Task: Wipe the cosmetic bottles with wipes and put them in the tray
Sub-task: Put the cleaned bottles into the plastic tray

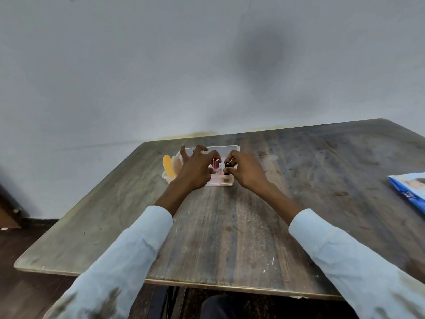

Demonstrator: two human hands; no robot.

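While left hand (pixel 195 169) hides tray (pixel 234 148) contents — grip unclear — right hand (pixel 245 171) pinches black bottle (pixel 227 168).

The light is soft and a bit dim. The wall (pixel 161 65) looks blurry, with a dark smudge. The bench (pixel 230 226) edges bend.

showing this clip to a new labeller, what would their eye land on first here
Both hands meet over the clear tray mid-table: the left hand at a pink bottle, the right hand pinching a small dark bottle. A blue wipes pack lies at the table's right edge.
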